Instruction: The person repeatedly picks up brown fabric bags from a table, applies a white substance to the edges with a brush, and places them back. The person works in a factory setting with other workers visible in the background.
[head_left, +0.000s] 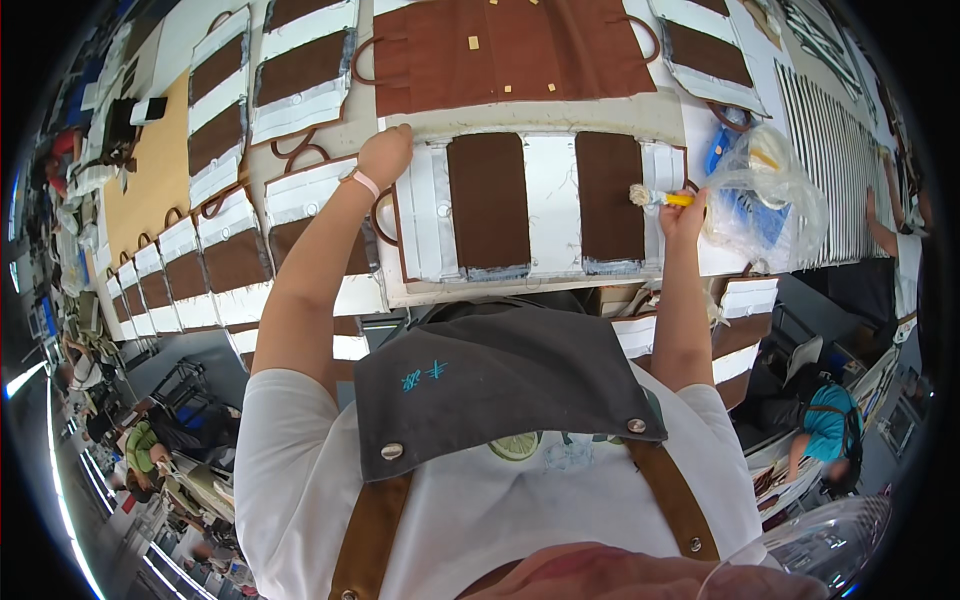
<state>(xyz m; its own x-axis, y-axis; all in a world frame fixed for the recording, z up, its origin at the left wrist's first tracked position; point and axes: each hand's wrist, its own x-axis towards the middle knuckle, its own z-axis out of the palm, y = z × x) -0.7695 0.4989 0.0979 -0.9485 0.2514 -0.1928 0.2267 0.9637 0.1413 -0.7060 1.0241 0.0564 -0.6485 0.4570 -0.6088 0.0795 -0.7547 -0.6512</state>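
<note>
A white fabric bag panel (551, 202) with two dark brown patches lies flat before me on the table. At its upper left corner rests my left hand (386, 156), fingers bent; whether they pinch the edge cannot be made out. My right hand (684, 214) holds a brush with a yellow handle (679, 199). The brush's pale, clumped bristles (640, 195) are over the right brown patch. Brown cord handles (384, 217) stick out from the panel's sides. Right of my right hand is a clear plastic bag (799, 199) around a container and something blue.
A reddish-brown bag piece (517, 52) lies beyond the panel. Similar white and brown panels (232, 255) overlap in a row at the left, with more (712, 64) at the upper right. Striped material (825, 165) lies at the far right, where another person's arm (881, 225) reaches in.
</note>
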